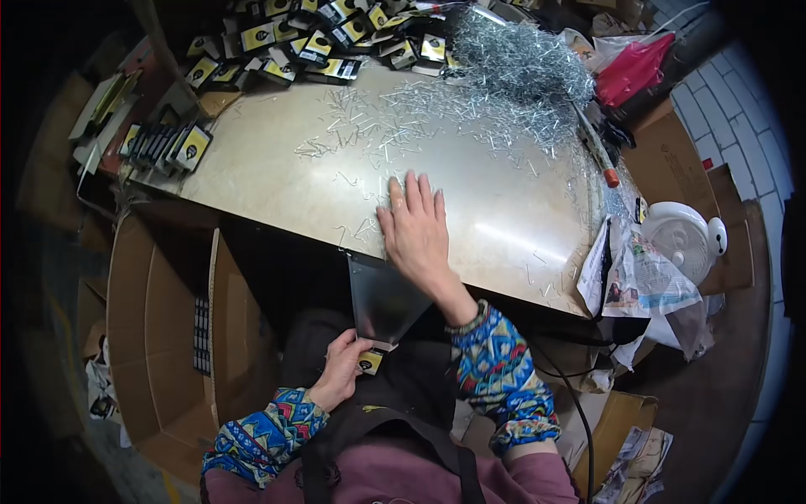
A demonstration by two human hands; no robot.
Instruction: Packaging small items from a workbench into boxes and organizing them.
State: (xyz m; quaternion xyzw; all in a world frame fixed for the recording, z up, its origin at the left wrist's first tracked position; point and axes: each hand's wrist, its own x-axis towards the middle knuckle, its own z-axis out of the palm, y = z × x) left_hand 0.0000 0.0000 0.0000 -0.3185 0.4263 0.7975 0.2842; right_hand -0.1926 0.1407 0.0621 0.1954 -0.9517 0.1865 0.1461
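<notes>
My right hand [416,235] lies palm down with fingers stretched out on the metal-topped table [285,181], by its front edge. A few thin wire pieces [359,228] lie just left of its thumb. Below that edge hangs a grey metal chute [382,294], narrowing downward. My left hand [337,370] grips a small yellow-and-black box [370,362] at the chute's lower end. What is inside the box cannot be seen. Many loose wire pieces [369,118], like small nails or pins, are scattered farther back on the table.
A large heap of shiny wire pieces [525,71] stands at the back right. Small yellow-and-black boxes [315,46] are piled behind, and more stand in a row [168,144] at left. A cardboard carton [134,319] is lower left. A white fan [682,239] and newspaper [642,273] are at right.
</notes>
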